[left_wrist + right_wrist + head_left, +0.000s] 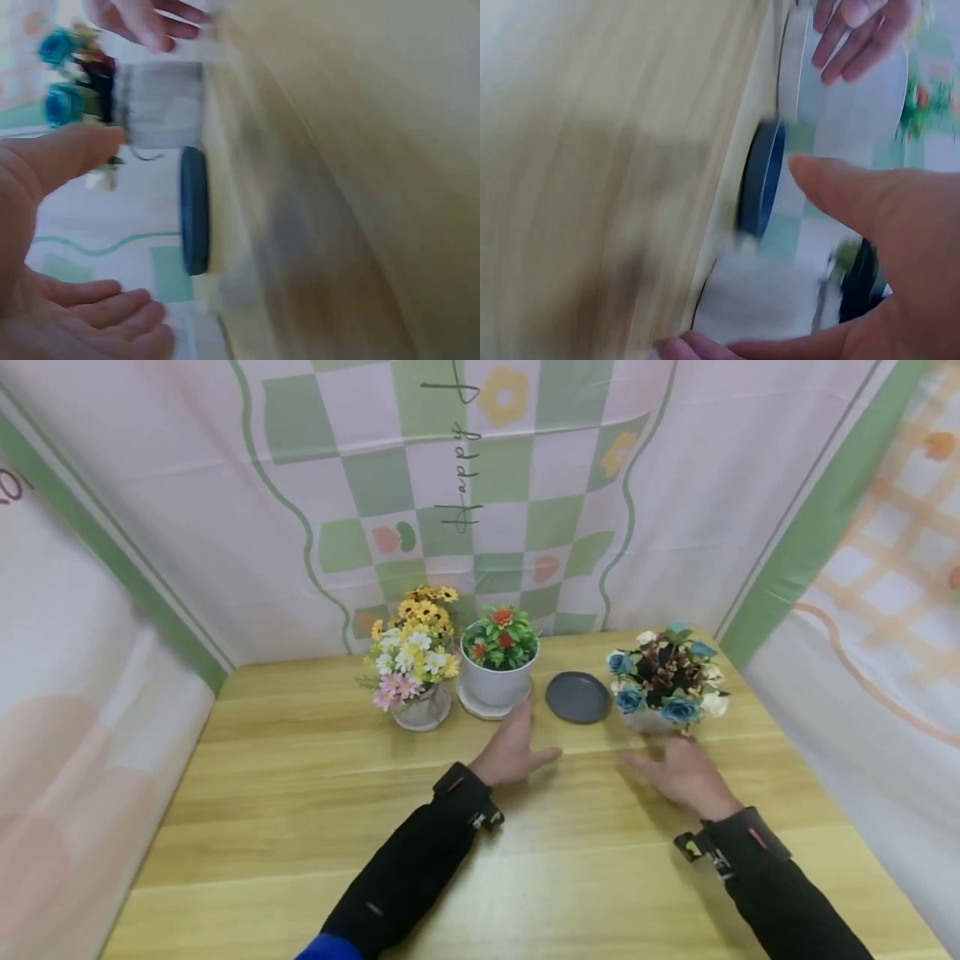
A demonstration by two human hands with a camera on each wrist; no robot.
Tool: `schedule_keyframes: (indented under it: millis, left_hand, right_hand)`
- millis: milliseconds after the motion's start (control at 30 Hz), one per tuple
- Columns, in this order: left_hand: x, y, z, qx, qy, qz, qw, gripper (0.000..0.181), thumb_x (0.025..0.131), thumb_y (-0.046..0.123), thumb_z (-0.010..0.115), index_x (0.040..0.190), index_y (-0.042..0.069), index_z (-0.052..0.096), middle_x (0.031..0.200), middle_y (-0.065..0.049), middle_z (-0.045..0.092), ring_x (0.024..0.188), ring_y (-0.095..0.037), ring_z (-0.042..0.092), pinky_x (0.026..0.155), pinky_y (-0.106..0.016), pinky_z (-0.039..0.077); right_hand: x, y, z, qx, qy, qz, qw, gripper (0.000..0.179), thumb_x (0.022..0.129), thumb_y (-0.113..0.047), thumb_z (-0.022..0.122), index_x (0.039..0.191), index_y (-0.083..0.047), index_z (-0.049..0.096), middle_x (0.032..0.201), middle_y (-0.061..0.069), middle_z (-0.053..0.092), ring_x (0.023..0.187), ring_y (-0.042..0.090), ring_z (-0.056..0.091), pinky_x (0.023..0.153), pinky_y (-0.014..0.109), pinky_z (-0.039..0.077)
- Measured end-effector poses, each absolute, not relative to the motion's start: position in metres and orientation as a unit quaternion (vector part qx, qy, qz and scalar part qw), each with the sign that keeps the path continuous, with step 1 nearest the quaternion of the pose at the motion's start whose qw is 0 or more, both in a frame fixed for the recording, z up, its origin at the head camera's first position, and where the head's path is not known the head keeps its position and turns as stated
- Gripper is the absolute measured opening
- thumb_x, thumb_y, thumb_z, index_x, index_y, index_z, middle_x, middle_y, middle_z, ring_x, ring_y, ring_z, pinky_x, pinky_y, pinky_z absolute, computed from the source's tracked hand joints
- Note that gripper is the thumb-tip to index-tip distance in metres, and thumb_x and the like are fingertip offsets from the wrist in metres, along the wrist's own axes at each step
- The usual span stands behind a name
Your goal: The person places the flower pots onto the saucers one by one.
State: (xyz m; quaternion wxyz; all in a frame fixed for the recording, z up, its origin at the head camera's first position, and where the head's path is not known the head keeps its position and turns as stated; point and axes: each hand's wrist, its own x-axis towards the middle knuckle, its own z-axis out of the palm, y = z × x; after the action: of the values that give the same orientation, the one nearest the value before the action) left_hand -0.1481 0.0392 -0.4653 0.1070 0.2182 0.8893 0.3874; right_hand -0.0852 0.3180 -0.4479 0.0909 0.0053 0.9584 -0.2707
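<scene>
At the right of the table stands a pot of blue and cream artificial roses (666,681). My right hand (684,777) reaches close to its front with the fingers spread; whether they touch the pot is unclear. My left hand (512,750), its thumb held apart from the fingers, is just in front of a white pot of red flowers (497,672) and holds nothing. Between these two pots lies a dark grey round saucer (577,697), bare on top. In the left wrist view the light-coloured rose pot (163,105) stands beyond the saucer (194,210).
Left of the red flowers, a pot of pink, white and yellow daisies (412,672) stands on a pale saucer, with orange-yellow blooms (427,603) behind it. A white saucer (483,708) sits under the red-flower pot. Patterned cloth (480,485) hangs behind the wooden table (285,810).
</scene>
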Motion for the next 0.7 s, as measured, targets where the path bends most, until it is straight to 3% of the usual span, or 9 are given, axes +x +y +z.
schedule_keyframes:
  millis: [100,233,333,467,700]
  left_hand:
    - [-0.163,0.057,-0.47,0.233,0.887,0.39,0.077,0.097,0.093,0.03,0.081,0.164,-0.003,0.024,0.169,-0.024,0.035,0.158,-0.034,0.035,0.134,-0.044,0.027]
    - [-0.186,0.081,-0.48,0.246,0.893,0.374,0.047,0.098,0.091,0.032,0.084,0.163,-0.001,0.027,0.165,-0.019,0.043,0.154,-0.029,0.043,0.132,-0.039,0.033]
    - [-0.198,0.099,-0.484,0.237,0.911,0.335,0.05,0.101,0.094,0.04,0.08,0.165,-0.001,0.023,0.169,-0.018,0.036,0.157,-0.026,0.039,0.133,-0.033,0.031]
    - [-0.201,0.11,-0.475,0.227,0.928,0.287,0.071,0.101,0.097,0.043,0.074,0.165,-0.006,0.017,0.175,-0.022,0.024,0.163,-0.029,0.027,0.136,-0.031,0.022]
    - [-0.206,0.112,-0.473,0.2,0.947,0.23,0.098,0.103,0.097,0.05,0.072,0.166,-0.005,0.018,0.175,-0.02,0.023,0.164,-0.027,0.025,0.136,-0.029,0.02]
  right_hand:
    - [-0.095,0.335,-0.451,0.005,0.951,-0.307,0.041,0.096,0.098,-0.053,0.07,0.162,0.005,0.029,0.15,0.045,0.045,0.129,0.063,0.053,0.101,0.077,0.048]
    - [-0.114,0.346,-0.457,-0.006,0.926,-0.376,-0.026,0.119,0.09,-0.041,0.084,0.171,-0.016,0.0,0.169,0.034,0.026,0.149,0.061,0.032,0.116,0.082,0.029]
    - [-0.122,0.349,-0.46,0.0,0.908,-0.416,-0.048,0.114,0.089,-0.039,0.085,0.171,-0.019,0.008,0.169,0.026,0.032,0.151,0.054,0.035,0.12,0.078,0.029]
    - [-0.126,0.346,-0.462,0.041,0.88,-0.469,-0.062,0.103,0.09,-0.031,0.084,0.169,-0.01,0.021,0.167,0.024,0.039,0.151,0.046,0.037,0.126,0.068,0.03]
    - [-0.129,0.339,-0.466,0.07,0.867,-0.487,-0.081,0.1,0.087,-0.018,0.083,0.166,-0.002,0.024,0.167,0.028,0.037,0.154,0.045,0.035,0.13,0.059,0.03]
